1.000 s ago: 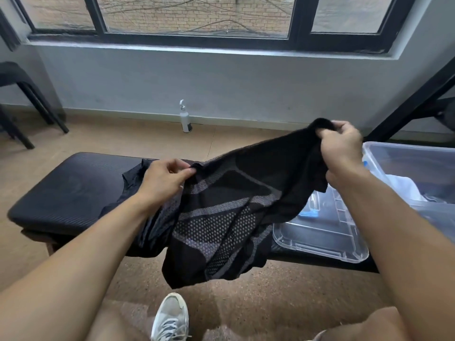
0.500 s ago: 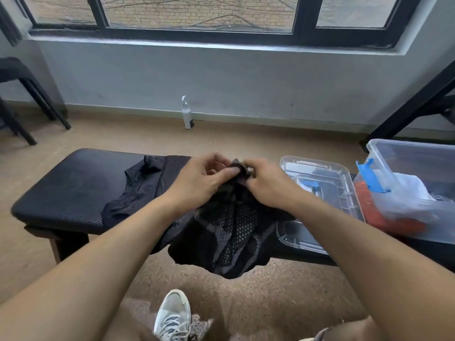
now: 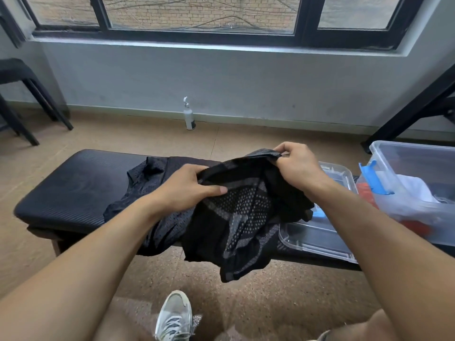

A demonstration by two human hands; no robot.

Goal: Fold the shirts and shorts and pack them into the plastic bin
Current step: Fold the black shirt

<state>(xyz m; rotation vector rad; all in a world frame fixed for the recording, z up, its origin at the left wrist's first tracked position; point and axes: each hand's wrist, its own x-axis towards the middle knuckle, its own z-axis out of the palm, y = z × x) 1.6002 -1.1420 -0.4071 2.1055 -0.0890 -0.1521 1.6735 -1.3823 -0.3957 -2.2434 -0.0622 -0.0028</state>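
Above bench (image 3: 73, 183) — hands now apart, patterned garment (image 3: 241, 217) stretched between.

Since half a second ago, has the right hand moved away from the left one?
Yes. The right hand has swung right and up, stretching the patterned garment toward the clear lid on the bench; the left hand grips the other end.

We're looking at a pale grey wall (image 3: 246, 77) with a black-framed window (image 3: 204, 33) running along the top; daylight is coming through it, and a brick surface is showing outside. Tan floor (image 3: 118, 134) is turning speckled nearer us. A white pump bottle (image 3: 189, 115) is standing against the baseboard. A black chair (image 3: 22, 94) is sitting far left, black slanted legs (image 3: 406, 114) far right. The padded black table (image 3: 71, 185) is spanning the middle.
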